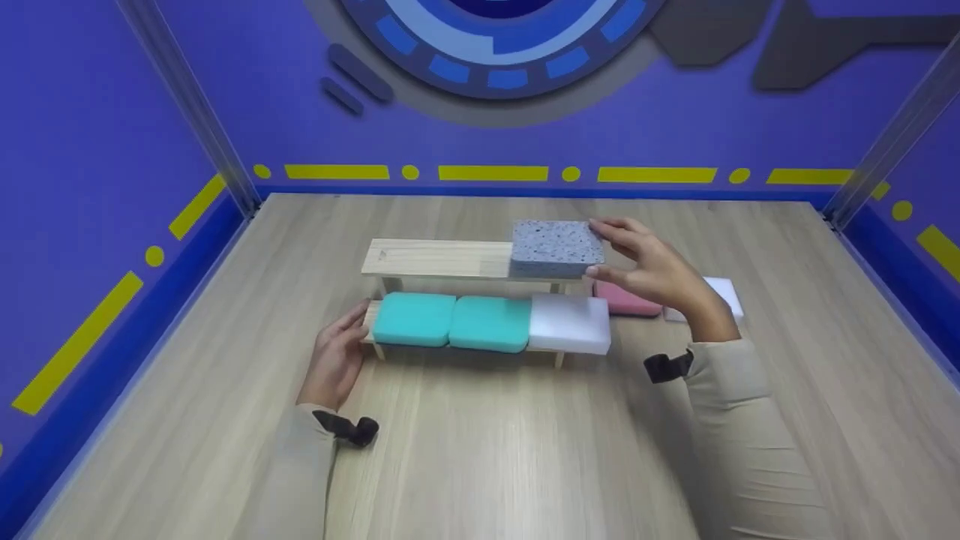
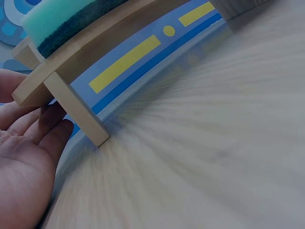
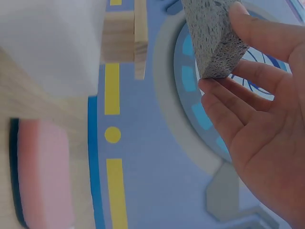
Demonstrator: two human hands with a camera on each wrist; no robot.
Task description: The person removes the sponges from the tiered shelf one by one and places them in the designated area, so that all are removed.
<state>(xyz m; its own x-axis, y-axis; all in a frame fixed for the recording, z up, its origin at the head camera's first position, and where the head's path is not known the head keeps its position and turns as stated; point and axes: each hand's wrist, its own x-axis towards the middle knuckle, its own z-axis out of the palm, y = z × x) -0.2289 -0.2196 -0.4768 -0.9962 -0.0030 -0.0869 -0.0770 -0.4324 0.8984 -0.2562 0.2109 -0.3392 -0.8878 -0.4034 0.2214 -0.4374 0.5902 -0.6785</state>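
Observation:
My right hand (image 1: 649, 266) pinches a speckled grey sponge (image 1: 556, 246) by its right edge, thumb on one side and fingertips on the other. In the head view the sponge overlaps the right end of the upper board (image 1: 442, 259) of a two-step wooden rack. At the left end of the rack's lower board (image 2: 71, 62), my left hand (image 1: 337, 360) grips the wood, with the thumb above and fingers underneath. Along that board sit two teal sponges (image 1: 414, 320), dark scrubbing side down, and a white sponge (image 1: 568, 322) at the right end, slightly overhanging.
Right of the rack, a pink sponge (image 1: 630, 298) with a dark scrubbing layer lies on the wooden table (image 1: 480, 450). Beside it is another white sponge (image 1: 724, 296), partly behind my right wrist. Blue panels (image 1: 495, 135) with yellow marks enclose the table's back and sides.

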